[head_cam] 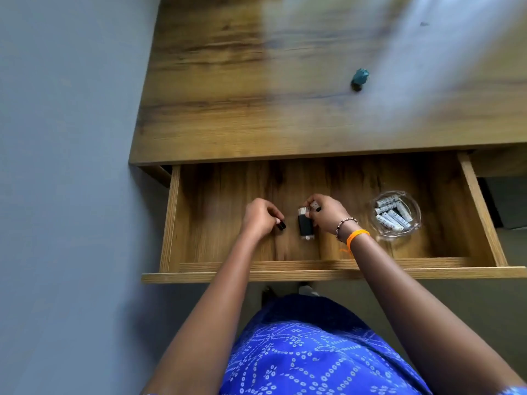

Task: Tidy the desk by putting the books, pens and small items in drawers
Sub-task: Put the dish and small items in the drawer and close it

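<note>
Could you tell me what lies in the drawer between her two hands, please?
In the head view, a black flash drive lies on the drawer floor between the left hand and the right hand.

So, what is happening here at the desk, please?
A person is putting small items into the open drawer. The left hand holds a small black cap. The right hand holds a small silver-tipped piece and touches a black USB stick lying on the drawer floor. A glass dish of batteries is already inside. One teal item remains on the desktop.
</note>
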